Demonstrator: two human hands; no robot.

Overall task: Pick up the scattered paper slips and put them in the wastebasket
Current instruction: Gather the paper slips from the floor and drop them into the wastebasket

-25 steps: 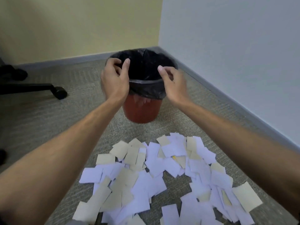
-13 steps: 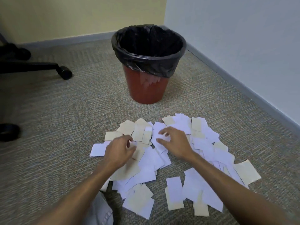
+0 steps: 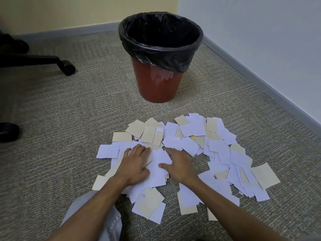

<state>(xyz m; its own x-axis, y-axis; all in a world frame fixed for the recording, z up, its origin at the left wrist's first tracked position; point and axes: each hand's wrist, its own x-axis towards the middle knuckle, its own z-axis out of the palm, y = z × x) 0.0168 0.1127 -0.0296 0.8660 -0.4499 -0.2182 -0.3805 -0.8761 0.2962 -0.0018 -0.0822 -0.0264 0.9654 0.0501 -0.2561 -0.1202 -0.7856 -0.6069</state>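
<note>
A single head-worn wide-angle view looks forward and steeply down from close above the grey-beige patterned carpet floor [image 3: 52, 105], so both bare forearms enter from the near edge. It faces the room's far right corner, where a pale yellow wall [image 3: 69, 11] meets a white wall [image 3: 260, 32]. The spread of white and tan paper slips [image 3: 217, 145] lies near, the red-brown wastebasket with a black plastic liner [image 3: 159, 66] farther off.

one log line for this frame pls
phase: gathering | left hand: flat on paper slips | right hand: flat on slips, closing in | wastebasket: upright beyond pile, black liner
</note>
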